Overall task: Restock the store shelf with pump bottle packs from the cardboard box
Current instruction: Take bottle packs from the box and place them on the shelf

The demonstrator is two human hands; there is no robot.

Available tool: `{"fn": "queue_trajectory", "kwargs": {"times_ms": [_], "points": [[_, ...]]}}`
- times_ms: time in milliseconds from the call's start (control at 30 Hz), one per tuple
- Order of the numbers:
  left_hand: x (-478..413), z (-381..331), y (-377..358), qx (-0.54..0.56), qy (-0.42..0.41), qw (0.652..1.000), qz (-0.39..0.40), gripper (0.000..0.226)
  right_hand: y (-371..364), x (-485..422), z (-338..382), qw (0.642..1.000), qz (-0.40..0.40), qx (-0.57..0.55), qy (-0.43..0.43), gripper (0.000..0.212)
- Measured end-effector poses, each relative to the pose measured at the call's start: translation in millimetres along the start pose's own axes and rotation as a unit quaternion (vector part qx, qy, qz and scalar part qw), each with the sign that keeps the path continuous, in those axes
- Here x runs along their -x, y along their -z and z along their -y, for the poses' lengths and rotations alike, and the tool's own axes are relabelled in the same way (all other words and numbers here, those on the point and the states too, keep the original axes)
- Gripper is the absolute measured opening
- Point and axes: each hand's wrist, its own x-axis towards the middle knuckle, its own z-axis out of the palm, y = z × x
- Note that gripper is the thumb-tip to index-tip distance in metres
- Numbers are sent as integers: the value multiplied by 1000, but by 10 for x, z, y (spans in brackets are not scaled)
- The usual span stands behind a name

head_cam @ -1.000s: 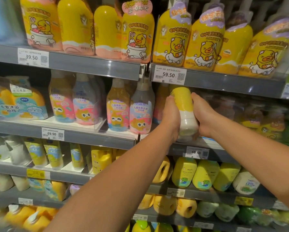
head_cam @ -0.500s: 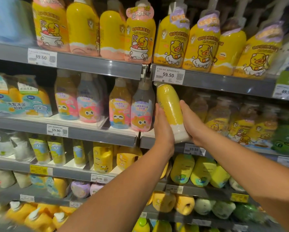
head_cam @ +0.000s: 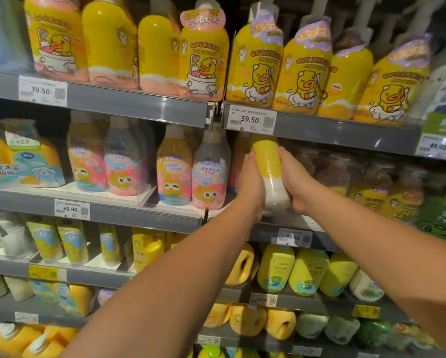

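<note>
A yellow-and-white pump bottle pack point(head_cam: 269, 167) is held between both hands at the second shelf point(head_cam: 265, 229), just under the 59.50 price rail. My left hand point(head_cam: 251, 183) grips its left side and my right hand point(head_cam: 293, 180) grips its right side. The pack is nearly upright, its top reaching into the dark gap under the upper shelf and its white base just above the shelf edge. Its pump head is hidden. No cardboard box shows.
Twin packs with cartoon labels point(head_cam: 193, 171) stand left of the gap, clear-wrapped yellow bottles point(head_cam: 371, 187) to the right. Yellow duck bottles point(head_cam: 278, 65) fill the top shelf. Lower shelves hold yellow and green bottles point(head_cam: 307, 272).
The pack has turned from a leftward tilt to nearly upright and sits slightly lower toward the shelf. Both hands keep their grip. The camera view has shifted a little.
</note>
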Motion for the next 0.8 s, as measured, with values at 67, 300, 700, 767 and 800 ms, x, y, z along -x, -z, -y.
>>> {"fn": "queue_trajectory", "kwargs": {"times_ms": [67,300,700,767,800], "points": [[-26,15,34,3,9,1000,3,52,-53,23,-7,1000,-4,5,7,41],[-40,74,114,-21,-16,999,40,50,-183,-64,-234,980,-132,136,55,76],[-89,124,157,-170,-146,973,64,44,-333,-137,-438,972,-207,9,113,70],[-102,131,162,-213,-158,961,72,40,-303,-166,-466,969,-216,21,116,54],[-99,123,178,-237,-159,956,72,41,-298,-180,-491,968,-218,32,117,51]]}}
